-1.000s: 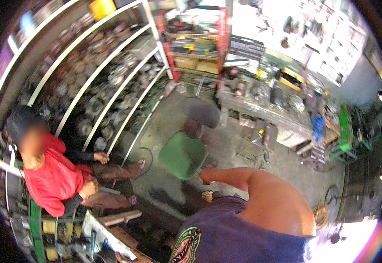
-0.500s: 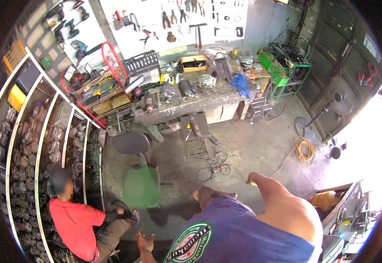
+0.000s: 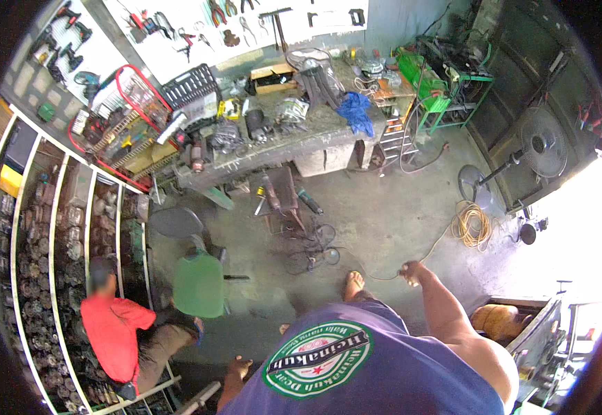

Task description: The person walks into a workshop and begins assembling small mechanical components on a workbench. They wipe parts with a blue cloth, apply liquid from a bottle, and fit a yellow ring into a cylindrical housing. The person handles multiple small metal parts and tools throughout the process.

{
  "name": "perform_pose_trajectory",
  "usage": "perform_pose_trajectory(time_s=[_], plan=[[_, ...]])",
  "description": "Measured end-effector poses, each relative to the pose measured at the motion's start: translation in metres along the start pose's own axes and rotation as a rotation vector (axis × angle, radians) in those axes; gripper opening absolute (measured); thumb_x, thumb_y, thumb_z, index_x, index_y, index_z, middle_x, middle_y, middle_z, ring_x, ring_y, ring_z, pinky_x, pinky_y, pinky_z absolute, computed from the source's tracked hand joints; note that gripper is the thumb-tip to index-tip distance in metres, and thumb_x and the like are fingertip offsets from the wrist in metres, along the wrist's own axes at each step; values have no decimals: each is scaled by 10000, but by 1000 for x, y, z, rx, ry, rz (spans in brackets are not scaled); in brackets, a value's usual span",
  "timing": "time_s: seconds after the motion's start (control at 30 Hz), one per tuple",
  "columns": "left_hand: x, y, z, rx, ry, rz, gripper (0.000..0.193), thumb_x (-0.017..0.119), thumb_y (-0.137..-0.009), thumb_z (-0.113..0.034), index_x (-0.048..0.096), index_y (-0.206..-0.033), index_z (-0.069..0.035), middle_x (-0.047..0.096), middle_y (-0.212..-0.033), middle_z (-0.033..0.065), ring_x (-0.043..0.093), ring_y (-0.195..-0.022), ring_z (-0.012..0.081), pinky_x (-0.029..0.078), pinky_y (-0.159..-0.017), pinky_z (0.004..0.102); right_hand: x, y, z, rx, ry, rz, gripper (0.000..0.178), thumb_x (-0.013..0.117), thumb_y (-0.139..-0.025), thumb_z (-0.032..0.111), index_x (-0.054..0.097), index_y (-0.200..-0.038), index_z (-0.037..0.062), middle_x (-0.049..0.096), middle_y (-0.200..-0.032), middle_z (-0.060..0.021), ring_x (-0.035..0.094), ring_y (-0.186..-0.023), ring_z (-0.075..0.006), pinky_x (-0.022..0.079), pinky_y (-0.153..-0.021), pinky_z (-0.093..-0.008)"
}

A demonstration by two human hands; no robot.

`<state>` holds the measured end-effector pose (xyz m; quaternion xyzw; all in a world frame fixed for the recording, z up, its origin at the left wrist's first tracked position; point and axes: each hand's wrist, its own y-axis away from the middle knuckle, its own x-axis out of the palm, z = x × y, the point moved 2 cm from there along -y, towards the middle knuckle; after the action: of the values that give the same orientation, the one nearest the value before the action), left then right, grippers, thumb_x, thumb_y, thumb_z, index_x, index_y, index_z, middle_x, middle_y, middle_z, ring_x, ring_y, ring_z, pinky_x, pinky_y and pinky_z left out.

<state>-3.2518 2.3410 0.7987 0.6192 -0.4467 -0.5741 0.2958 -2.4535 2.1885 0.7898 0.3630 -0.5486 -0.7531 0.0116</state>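
My right hand [image 3: 411, 273] hangs out ahead of my body, fingers loosely bent, with nothing seen in it. An orange cable [image 3: 441, 245] on the floor runs behind that hand in the picture; I see no grip on it. My left hand [image 3: 241, 366] hangs low at my left side, fingers apart, nothing in it. The green chair seat [image 3: 199, 285] is the nearest furniture to the left hand. Between my hands and the workbench [image 3: 246, 168], a low stand [image 3: 285, 190] bears a dark cylindrical tool [image 3: 271, 196]. A power tool [image 3: 309, 201] lies beside it.
On the left a person in red [image 3: 111, 339] sits by shelves of parts [image 3: 53, 256]. A black cord [image 3: 304, 261] and a coiled orange cable [image 3: 472, 225] lie on the floor. A pedestal fan [image 3: 546, 145] stands right, a metal bin [image 3: 522, 302] nearer me.
My view has shifted and turned, so the bench and chair sit farther left. My bare foot has come forward. My right hand has lowered slightly, and my left hand is nearer my body.
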Motion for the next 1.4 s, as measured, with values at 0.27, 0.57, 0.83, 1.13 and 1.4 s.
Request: perform_pose_trajectory(time_s=[0.27,0.57,0.83,1.13,1.4], plan=[[-58,-95,-165,-153,305,-239,905,865,-946,-511,493,-1638,-62,583,-1627,229,581,-1493,359,489,-1221,474,-108,10,-132,16,-159,-313,688,754,-1023,526,645,-1528,72,764,-1349,-240,735,-1283,-381,593,-1081,-460],[-216,-177,-353,-67,250,-168,872,906,-918,-477,540,-1579,-42,663,-1528,210,666,-1381,347,545,-1152,428,-106,-72,-222,206,-252,38,615,731,-1045,469,637,-1558,143,681,-1522,-162,676,-1369,-357,532,-1174,-452],[-298,-283,-451,-113,224,-82,915,922,-899,-485,545,-1582,-6,686,-1504,221,671,-1381,340,531,-1160,410,-241,-190,-190,168,-99,-58,703,824,-954,528,676,-1524,145,810,-1249,-213,786,-1143,-334,631,-969,-443],[-360,-289,-492,-87,649,-505,769,967,-883,-385,619,-1486,-58,701,-1297,125,714,-1047,245,603,-924,384,-498,-309,23,-244,99,-289,564,736,-988,453,729,-1459,143,756,-1368,-220,704,-1302,-412,547,-1144,-486],[-219,-145,-535,-590,907,-511,735,776,-1049,-431,515,-1610,-36,577,-1643,176,596,-1474,322,499,-1217,464,-560,-486,207,-688,456,-281,522,750,-911,429,779,-1369,180,761,-1329,-237,726,-1224,-436,555,-1098,-490]])
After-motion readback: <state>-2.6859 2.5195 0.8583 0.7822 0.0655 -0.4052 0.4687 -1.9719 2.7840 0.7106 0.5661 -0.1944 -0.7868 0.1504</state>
